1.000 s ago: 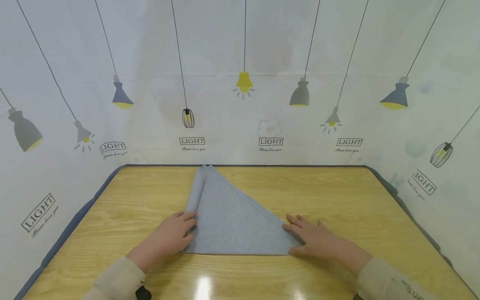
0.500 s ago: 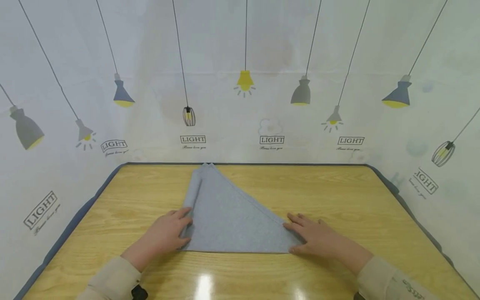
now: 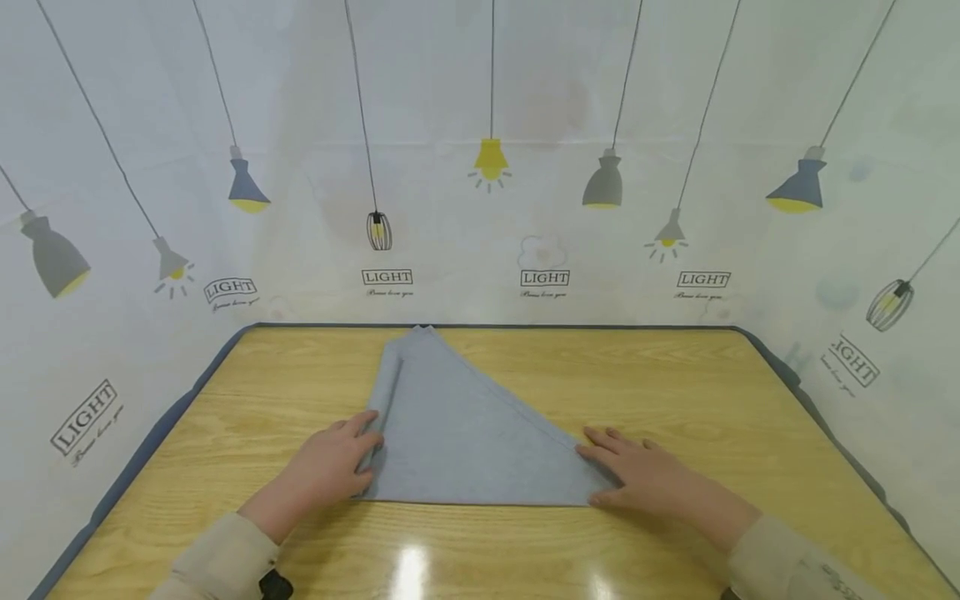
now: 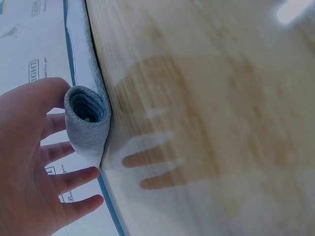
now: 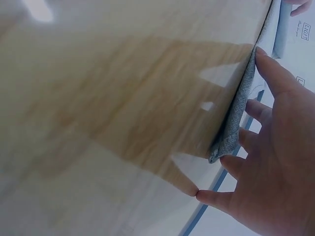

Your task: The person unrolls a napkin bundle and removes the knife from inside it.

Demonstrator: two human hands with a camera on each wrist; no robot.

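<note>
A grey-blue cloth (image 3: 480,442) lies on the wooden table, roughly triangular, with its tip at the far edge. Its left side is rolled into a tube (image 3: 385,379). The tube's near end (image 4: 87,110) shows as a spiral of layers in the left wrist view. My left hand (image 3: 330,471) rests against this tube near the front, thumb by its end and fingers extended along its outer side. On the cloth's right corner lies my right hand (image 3: 652,479), fingers spread and touching the slanted edge; the right wrist view shows the thin corner (image 5: 229,137) beside the fingertips.
The wooden table (image 3: 720,400) has a dark blue border along its back and sides. White sheets (image 3: 465,92) printed with lamps stand around it. Light glares off the tabletop near the front.
My left hand has shifted slightly left along with the near end of the roll. My right hand has moved a little to the right. The cloth's front edge now looks slightly wider.
</note>
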